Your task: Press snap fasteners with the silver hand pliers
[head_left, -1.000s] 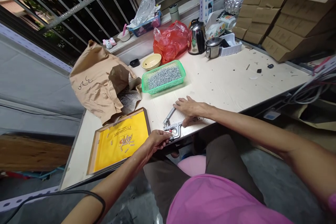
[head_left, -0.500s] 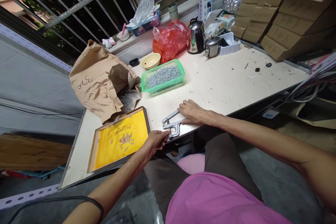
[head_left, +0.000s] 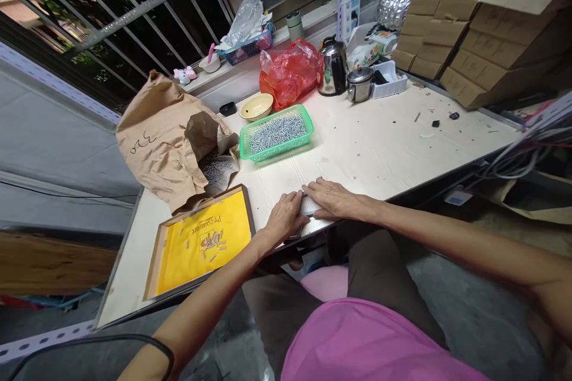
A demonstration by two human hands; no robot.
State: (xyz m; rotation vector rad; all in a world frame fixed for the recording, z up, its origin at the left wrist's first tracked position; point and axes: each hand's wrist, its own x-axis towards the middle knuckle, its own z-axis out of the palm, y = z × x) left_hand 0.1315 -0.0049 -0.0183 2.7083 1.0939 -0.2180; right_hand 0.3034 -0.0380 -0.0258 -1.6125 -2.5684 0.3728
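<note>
A grey metal hand tool (head_left: 307,206) lies at the table's front edge, mostly covered by both hands. My left hand (head_left: 286,214) rests over its left end, fingers curled around it. My right hand (head_left: 333,199) grips the handle end from the right. To the left, a shallow tray (head_left: 250,214) with a yellow lining holds several small metal pieces (head_left: 213,240) near its middle. Beyond the hands, a green basket (head_left: 277,155) is filled with small metal pieces.
Left of the basket, an open brown paper bag (head_left: 161,143) holds more metal pieces. Along the back are a cream bowl (head_left: 256,107), red plastic bag (head_left: 288,74), kettle (head_left: 333,65), metal pot (head_left: 360,84) and white tray (head_left: 389,87). Cardboard boxes (head_left: 482,41) stand at the right.
My left hand has moved up and right from the tool's lower end and now lies over its body. The tool is more hidden. My right hand is nearly where it was.
</note>
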